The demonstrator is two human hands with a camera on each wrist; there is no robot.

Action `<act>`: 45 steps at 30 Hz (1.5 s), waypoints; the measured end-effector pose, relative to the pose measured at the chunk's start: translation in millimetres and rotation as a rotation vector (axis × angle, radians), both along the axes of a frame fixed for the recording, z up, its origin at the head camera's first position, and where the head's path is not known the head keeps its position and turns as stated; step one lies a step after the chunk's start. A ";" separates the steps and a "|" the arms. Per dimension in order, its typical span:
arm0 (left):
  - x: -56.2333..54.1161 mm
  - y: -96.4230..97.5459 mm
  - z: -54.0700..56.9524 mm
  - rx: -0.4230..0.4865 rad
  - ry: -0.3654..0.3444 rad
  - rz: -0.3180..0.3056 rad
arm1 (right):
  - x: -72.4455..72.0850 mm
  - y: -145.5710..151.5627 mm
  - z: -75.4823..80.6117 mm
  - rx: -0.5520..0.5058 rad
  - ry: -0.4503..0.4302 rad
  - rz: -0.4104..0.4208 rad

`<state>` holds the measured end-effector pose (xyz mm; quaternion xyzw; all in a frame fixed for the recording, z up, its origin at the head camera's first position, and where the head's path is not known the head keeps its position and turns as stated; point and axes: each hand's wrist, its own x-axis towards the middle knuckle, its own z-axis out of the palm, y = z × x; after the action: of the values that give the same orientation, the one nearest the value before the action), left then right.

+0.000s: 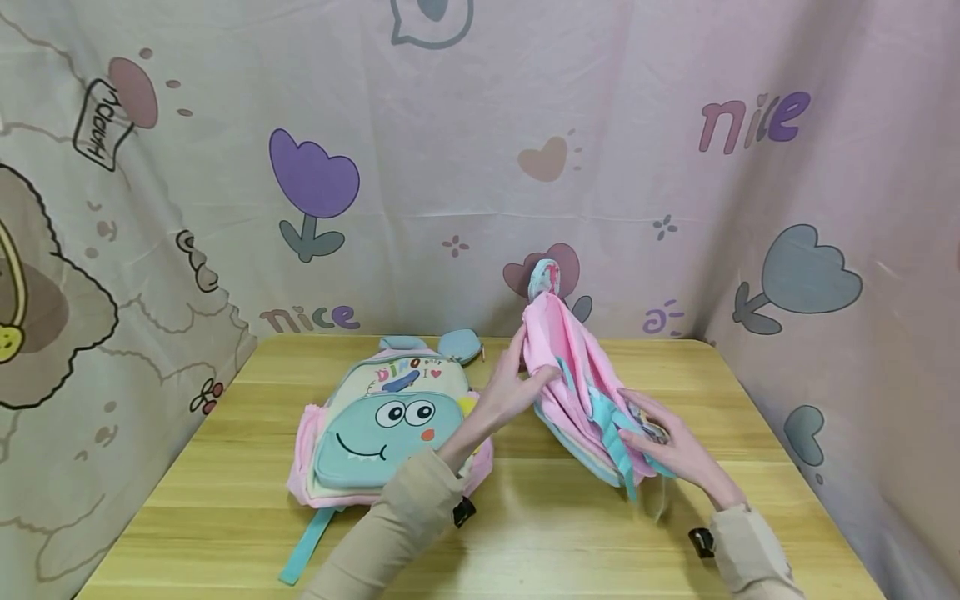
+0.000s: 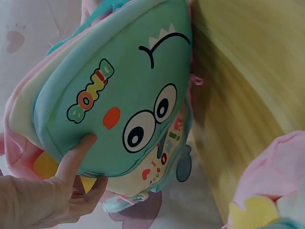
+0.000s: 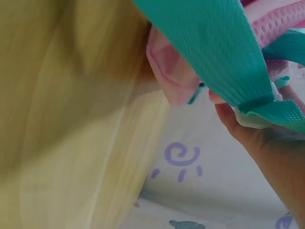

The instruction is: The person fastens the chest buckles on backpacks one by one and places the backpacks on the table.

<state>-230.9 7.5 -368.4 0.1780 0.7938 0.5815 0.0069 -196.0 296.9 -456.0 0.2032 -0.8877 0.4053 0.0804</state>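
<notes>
A pink and turquoise child's backpack (image 1: 558,333) is tilted up off the right half of the table, its front with a cartoon face (image 2: 138,83) turned away from the head camera. My left hand (image 1: 517,387) grips its upper side, with fingertips on the turquoise front pocket in the left wrist view. At the lower end my right hand (image 1: 678,446) holds the bag near its turquoise straps (image 3: 214,52), partly hidden behind them. A pale rounded piece (image 1: 544,277) sticks up from the bag's top.
A second backpack (image 1: 390,433) with a smiling face lies left on the wooden table (image 1: 540,542), one strap (image 1: 307,546) trailing toward the front. A small blue round pouch (image 1: 460,345) lies beside its top. Printed curtain (image 1: 420,142) hangs behind and at both sides.
</notes>
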 end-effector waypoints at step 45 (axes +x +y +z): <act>9.0 25.4 -86.2 -0.199 -0.239 -0.167 | 5.9 64.2 -6.1 0.031 -0.065 -0.158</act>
<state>-221.9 32.9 -454.6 0.1717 0.8233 0.5146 0.1671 -190.0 361.1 -462.2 0.1205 -0.9092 0.3903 0.0803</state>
